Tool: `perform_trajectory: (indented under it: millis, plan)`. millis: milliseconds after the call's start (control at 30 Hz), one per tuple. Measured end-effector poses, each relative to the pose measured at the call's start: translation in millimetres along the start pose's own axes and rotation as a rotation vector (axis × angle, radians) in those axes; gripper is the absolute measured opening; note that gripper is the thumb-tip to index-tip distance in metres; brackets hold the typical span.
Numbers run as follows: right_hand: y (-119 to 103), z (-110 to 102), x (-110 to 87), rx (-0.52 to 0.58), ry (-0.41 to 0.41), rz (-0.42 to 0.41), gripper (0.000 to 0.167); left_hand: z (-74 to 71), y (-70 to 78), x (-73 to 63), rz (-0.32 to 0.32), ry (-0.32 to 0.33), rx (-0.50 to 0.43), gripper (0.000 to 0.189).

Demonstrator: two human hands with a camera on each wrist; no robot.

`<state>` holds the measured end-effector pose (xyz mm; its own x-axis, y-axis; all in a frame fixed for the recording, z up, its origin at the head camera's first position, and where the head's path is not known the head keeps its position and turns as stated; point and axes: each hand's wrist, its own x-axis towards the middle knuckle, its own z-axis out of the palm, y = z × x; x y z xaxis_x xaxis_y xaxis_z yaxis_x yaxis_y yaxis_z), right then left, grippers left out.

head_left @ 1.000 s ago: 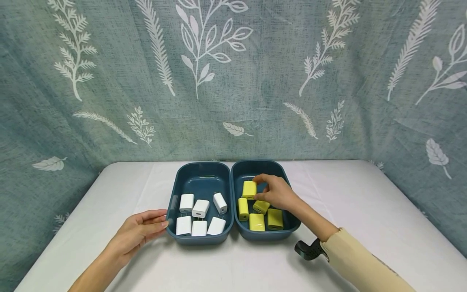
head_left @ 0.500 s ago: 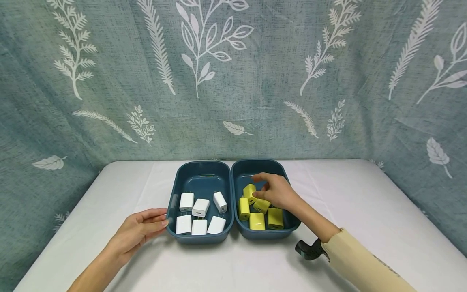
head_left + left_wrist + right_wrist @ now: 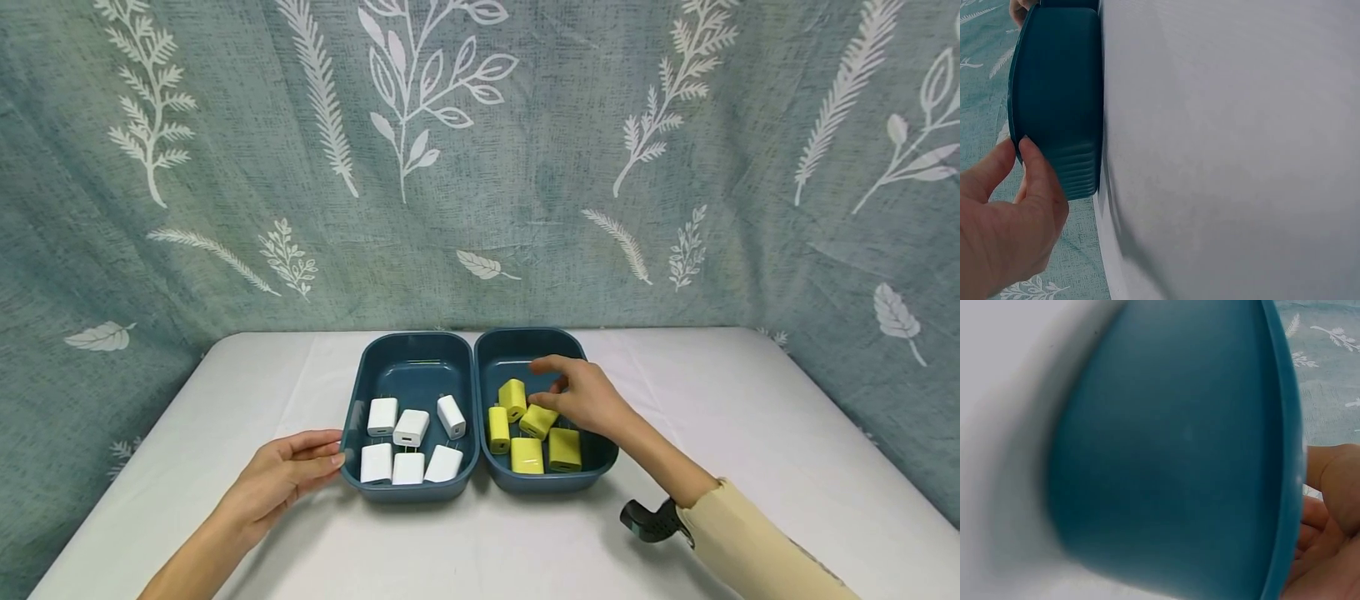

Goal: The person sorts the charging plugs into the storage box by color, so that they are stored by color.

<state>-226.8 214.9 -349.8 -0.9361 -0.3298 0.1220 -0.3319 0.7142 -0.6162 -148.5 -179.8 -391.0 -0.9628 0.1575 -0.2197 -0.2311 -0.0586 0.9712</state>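
Observation:
Two dark blue bins stand side by side. Several white USB wall chargers point(image 3: 411, 427) lie in the left bin point(image 3: 420, 493), mostly in its front half. Several yellow chargers point(image 3: 527, 456) lie in the right bin point(image 3: 543, 482). My left hand point(image 3: 273, 479) pinches the left bin's rim at its front left corner; in the left wrist view, thumb and finger point(image 3: 1036, 165) meet at that rim. Over the right bin, my right hand point(image 3: 585, 396) has its thumb and fingers apart, just right of a yellow charger point(image 3: 512, 399) at the back of the group. The right wrist view shows mostly the bin's outer wall point(image 3: 1172, 444).
A white cloth point(image 3: 712, 400) covers the table. Behind it hangs a green curtain point(image 3: 540, 167) with white leaf prints. A black device point(image 3: 651, 522) sits on the right wrist beside a beige sleeve point(image 3: 757, 542).
My right hand has let go of the rear yellow charger, which turned and settled lower among the others. The hand then drew a little to the right. My left hand stays at the rim.

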Motion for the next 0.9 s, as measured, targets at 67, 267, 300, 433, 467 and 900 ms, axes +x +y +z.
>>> perform_trajectory:
  millis: [67, 267, 300, 433, 467, 900]
  plan:
    - [0.4, -0.7, -1.0, 0.011, -0.003, -0.002, 0.043, -0.7, -0.2, -0.5, 0.000, 0.006, 0.009, 0.056]
    - [1.0, -1.8, -3.0, 0.018, -0.002, -0.017, 0.043, -2.3, 0.3, -0.7, 0.013, 0.016, 0.034, 0.056]
    - [1.3, -1.7, -3.3, 0.019, -0.002, -0.020, 0.043, -2.5, 0.5, -0.7, 0.014, 0.015, 0.034, 0.056]
    - [3.2, -1.4, -4.8, 0.023, -0.007, -0.029, 0.044, -3.6, 1.0, -0.7, 0.017, 0.008, 0.038, 0.056]
    - [3.5, -1.3, -5.4, 0.026, -0.006, -0.028, 0.044, -3.8, 1.1, -0.7, 0.018, 0.005, 0.039, 0.056]
    - [9.1, -10.8, -18.9, -0.003, 0.041, -0.043, 0.043, -4.4, 1.3, -0.2, 0.013, -0.001, 0.048, 0.057]
